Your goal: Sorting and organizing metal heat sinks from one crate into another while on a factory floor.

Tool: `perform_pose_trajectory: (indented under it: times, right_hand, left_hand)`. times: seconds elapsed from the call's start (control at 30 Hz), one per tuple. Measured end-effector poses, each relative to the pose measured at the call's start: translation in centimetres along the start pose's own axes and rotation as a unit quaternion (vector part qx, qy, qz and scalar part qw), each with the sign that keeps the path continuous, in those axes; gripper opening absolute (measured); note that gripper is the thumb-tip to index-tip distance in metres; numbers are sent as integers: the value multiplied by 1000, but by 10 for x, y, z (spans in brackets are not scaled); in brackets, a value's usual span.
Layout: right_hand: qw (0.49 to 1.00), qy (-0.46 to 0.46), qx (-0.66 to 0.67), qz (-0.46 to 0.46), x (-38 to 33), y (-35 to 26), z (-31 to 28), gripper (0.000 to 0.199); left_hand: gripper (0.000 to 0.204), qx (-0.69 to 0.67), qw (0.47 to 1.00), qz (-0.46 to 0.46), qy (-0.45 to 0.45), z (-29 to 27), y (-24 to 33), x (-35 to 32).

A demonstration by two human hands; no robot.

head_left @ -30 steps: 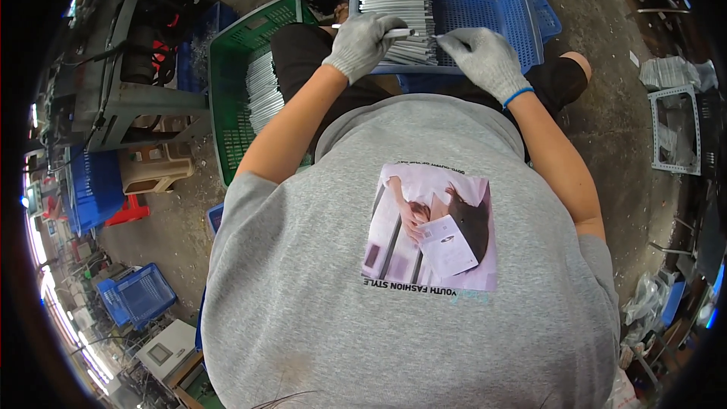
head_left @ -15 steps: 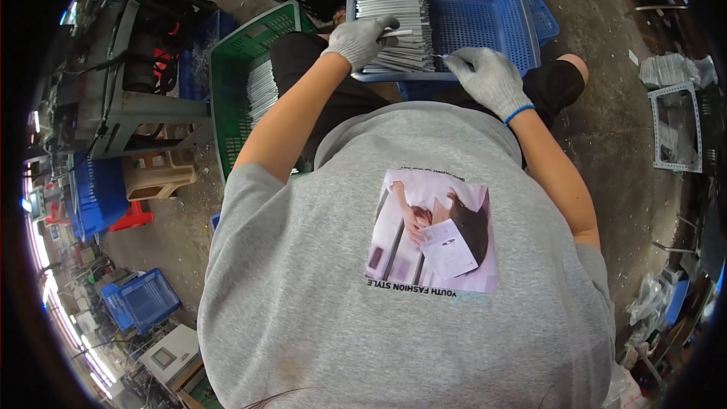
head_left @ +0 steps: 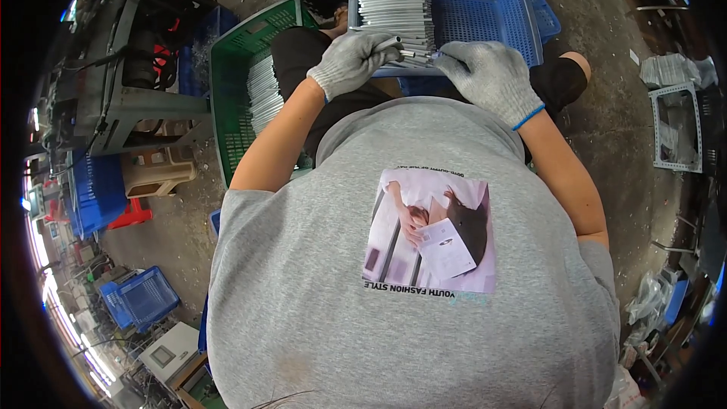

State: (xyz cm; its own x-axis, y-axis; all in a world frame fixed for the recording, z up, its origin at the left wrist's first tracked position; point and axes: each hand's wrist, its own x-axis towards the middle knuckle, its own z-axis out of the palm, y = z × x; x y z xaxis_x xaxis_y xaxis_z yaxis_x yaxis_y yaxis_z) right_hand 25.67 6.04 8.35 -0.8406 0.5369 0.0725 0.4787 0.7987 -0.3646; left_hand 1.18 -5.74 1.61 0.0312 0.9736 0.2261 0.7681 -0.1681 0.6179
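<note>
Gripping one thin grey metal strip (head_left: pixel 405 51) from both ends, the gloved left hand (head_left: pixel 350 63) and gloved right hand (head_left: pixel 488 76) close on it crosswise at the blue plastic crate's (head_left: pixel 492 7) near rim, atop the stacked grey strips (head_left: pixel 394 4); the right hand's hold looks like a pinch.

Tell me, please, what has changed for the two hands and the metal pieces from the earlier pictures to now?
The left hand and right hand drew back from the stack of grey metal pieces to the near rim of the blue crate and came together. The left now grips a thin metal piece; the right touches its end. The stack, blue crate and green crate stayed.
</note>
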Motion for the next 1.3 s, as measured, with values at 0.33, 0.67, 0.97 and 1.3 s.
perform_pose_trajectory:
  times: [0.33,0.67,0.97,1.3]
  right_hand:
    - [999,-36,-28,11,7,-2,6,27]
    - [997,-72,-7,37,15,-1,0,30]
    - [996,-85,9,40,17,-1,1,30]
    - [986,-86,108,92,19,8,14,37]
  left_hand:
    - [17,76,996,21,44,8,8,0]
    - [26,149,981,61,110,8,22,1]
    - [33,147,979,67,122,16,15,-1]
    - [23,176,977,57,110,20,0,8]
